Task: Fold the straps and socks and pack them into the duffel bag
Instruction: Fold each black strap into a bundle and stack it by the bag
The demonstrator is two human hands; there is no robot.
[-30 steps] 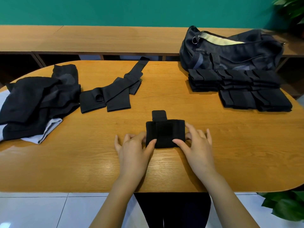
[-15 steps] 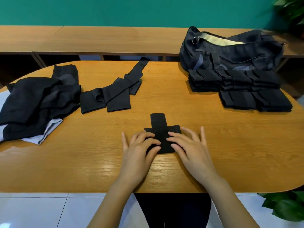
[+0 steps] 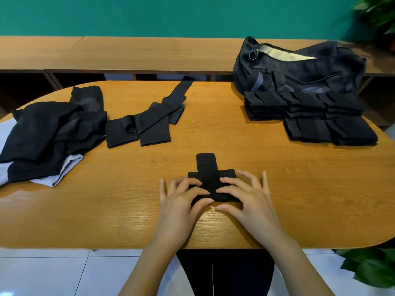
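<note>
Strap in hand: I see a small black fabric strap (image 3: 210,178) lying folded near the middle of the near edge of the oval wooden table (image 3: 299,199), its short tab pointing to the far edge.
Left hand: the left hand (image 3: 181,201) lies with loosely spread fingers pressing the strap's left half; it grips nothing.
Right hand: the right hand (image 3: 248,199) does the same on the right half, thumb at the near fold.
Done: folded black stacks (image 3: 310,116) sit by the far right edge.
Left: 2 long unfolded black straps (image 3: 145,124) and a dark crumpled heap of garments (image 3: 49,135) wait at the left end.
Packing: the black duffel bag (image 3: 299,71) stands open behind the stacks; I judge nothing is packed yet, roughly halfway through folding.
</note>
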